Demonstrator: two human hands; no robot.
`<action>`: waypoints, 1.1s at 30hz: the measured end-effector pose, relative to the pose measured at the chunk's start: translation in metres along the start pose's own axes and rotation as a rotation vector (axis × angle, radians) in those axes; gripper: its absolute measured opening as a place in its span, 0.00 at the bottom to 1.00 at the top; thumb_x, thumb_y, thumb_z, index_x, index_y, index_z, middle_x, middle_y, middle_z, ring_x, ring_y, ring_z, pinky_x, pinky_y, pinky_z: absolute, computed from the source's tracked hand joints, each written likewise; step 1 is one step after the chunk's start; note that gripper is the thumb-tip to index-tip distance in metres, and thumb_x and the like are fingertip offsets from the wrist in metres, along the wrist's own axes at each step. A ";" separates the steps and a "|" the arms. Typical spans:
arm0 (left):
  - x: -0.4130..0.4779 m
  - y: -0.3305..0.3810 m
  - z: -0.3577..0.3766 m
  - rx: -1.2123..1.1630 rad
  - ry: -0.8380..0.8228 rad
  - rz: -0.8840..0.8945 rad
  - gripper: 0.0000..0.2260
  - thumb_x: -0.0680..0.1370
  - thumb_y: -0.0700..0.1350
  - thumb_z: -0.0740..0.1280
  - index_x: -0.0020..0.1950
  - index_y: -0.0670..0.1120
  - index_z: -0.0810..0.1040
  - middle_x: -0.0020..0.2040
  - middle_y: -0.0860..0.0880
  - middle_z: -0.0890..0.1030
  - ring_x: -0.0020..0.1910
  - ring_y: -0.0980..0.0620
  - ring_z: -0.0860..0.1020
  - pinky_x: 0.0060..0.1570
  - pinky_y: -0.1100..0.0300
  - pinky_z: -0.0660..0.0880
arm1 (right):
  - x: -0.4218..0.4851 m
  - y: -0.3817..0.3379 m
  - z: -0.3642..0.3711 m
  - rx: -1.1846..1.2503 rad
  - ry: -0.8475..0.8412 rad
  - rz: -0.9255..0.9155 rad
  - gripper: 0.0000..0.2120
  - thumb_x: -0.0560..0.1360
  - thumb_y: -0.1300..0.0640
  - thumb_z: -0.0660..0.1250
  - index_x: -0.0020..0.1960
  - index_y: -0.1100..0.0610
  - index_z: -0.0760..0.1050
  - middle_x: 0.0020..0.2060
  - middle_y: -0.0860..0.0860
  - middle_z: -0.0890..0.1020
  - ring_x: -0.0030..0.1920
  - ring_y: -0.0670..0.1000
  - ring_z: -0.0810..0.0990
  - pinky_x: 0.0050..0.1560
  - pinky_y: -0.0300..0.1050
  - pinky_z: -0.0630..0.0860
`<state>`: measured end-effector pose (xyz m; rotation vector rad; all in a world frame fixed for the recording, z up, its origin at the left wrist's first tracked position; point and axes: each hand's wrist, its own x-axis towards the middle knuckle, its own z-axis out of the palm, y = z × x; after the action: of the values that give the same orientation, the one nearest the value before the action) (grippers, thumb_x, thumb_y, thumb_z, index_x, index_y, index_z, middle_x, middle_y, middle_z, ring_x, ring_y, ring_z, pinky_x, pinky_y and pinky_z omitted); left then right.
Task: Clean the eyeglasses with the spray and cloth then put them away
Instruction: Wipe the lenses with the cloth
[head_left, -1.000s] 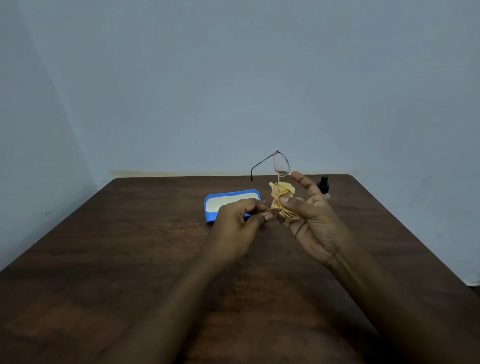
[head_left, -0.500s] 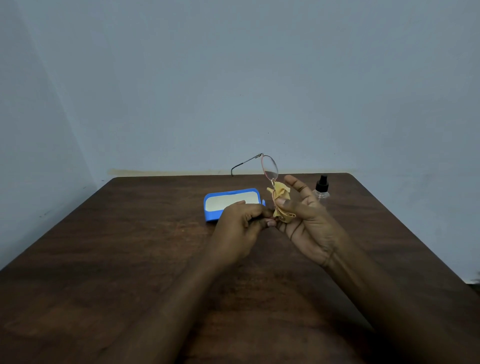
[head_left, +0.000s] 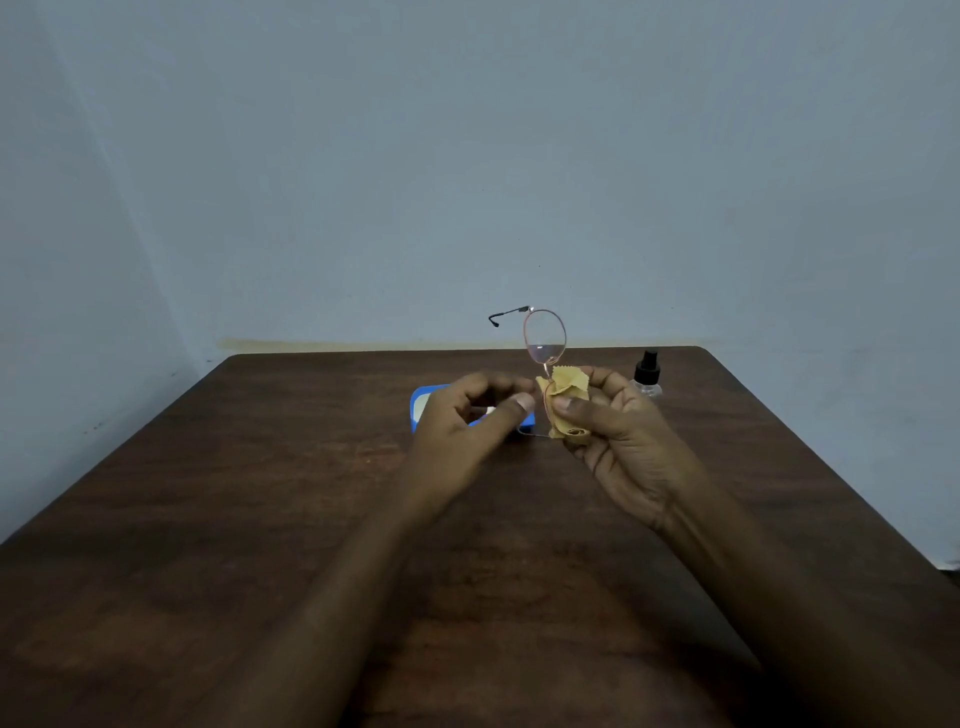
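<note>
So the eyeglasses are up off the worktop, standing on end between the two hands. One lens pokes up above the fingertips. It's oval and clear, with a thin pinkish metal rim. The other lens is bundled in the cloth. The right hand has thumb and fingers curled around that cloth, pinching it onto the lower lens. The cloth is yellow, crumpled, with a zigzag edge.

A dark-tipped temple arm sticks out at the top, over toward the left hand's side, and another thin wire arm runs along below, between the hands. The left hand sits just beside the cloth with its fingers curled and thumb pointing at it. Honestly can't tell if it's actually gripping the frame or not.

Just behind the left hand is a blue rounded case, lying open and pale inside. Past the right hand, off to its outer side, stands a small clear spray bottle with a black cap. The worktop is dark wood grain.
</note>
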<state>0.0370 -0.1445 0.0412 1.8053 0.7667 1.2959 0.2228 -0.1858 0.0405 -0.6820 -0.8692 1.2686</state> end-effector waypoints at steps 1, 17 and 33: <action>0.000 0.003 0.002 -0.063 0.042 -0.008 0.05 0.81 0.43 0.72 0.55 0.46 0.88 0.52 0.51 0.89 0.55 0.52 0.86 0.57 0.56 0.80 | 0.000 0.000 0.000 -0.027 -0.012 -0.001 0.24 0.68 0.67 0.75 0.61 0.61 0.73 0.51 0.56 0.88 0.48 0.51 0.88 0.44 0.43 0.85; -0.001 0.005 0.012 -0.353 0.078 -0.197 0.20 0.81 0.36 0.72 0.28 0.48 0.83 0.26 0.55 0.79 0.25 0.60 0.77 0.29 0.69 0.76 | -0.001 0.009 0.003 -0.154 -0.027 0.042 0.15 0.69 0.61 0.75 0.54 0.63 0.80 0.45 0.58 0.87 0.40 0.51 0.85 0.40 0.42 0.82; -0.004 0.006 0.012 -0.428 0.022 -0.251 0.07 0.79 0.40 0.75 0.41 0.43 0.88 0.44 0.40 0.88 0.41 0.46 0.86 0.46 0.48 0.84 | -0.007 0.005 0.002 -0.224 -0.114 0.216 0.10 0.74 0.55 0.73 0.53 0.58 0.85 0.47 0.56 0.85 0.43 0.48 0.81 0.42 0.43 0.72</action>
<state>0.0475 -0.1536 0.0423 1.3133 0.6447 1.2062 0.2180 -0.1922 0.0366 -0.9074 -1.0640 1.4254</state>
